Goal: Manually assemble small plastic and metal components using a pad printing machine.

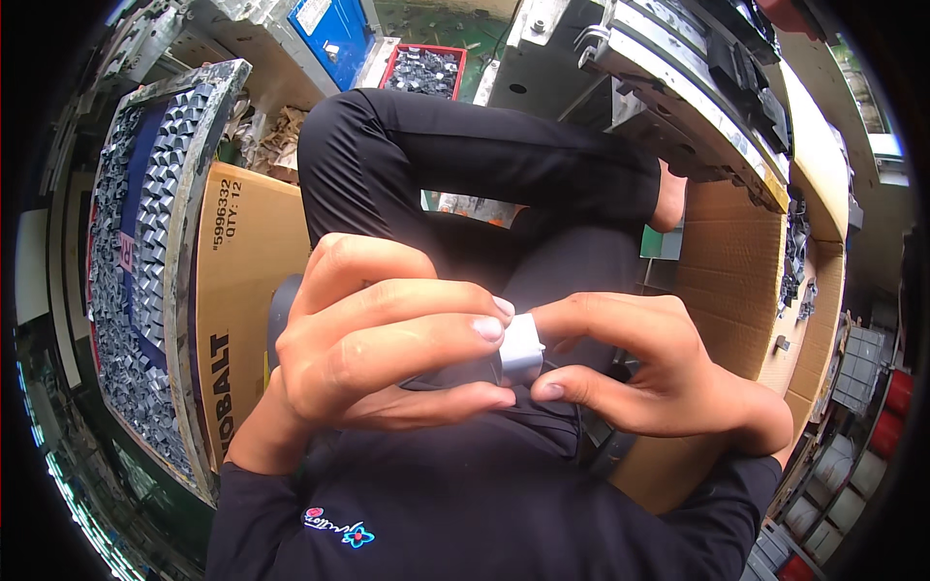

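Observation:
My left hand (pixel 383 334) is closed in front of my body, its fingertips and thumb gripping a small silvery-white metal piece (pixel 522 349) with flat sides. A small nub stands out on the piece's right side. From the right, my right hand (pixel 644 358) meets that same piece, index finger at its upper edge and thumb close to its lower corner. Exactly where the right fingertips touch is partly hidden. Both hands are above my lap, where my dark trousers (pixel 484 150) show behind them.
At left, a worn-framed tray (pixel 179 290) holds many grey metal pieces, beside a cardboard box (pixel 247 232). A red bin (pixel 423 73) of small grey parts lies ahead. On the right are an open carton (pixel 731 281) and a heavy metal machine part (pixel 688 92).

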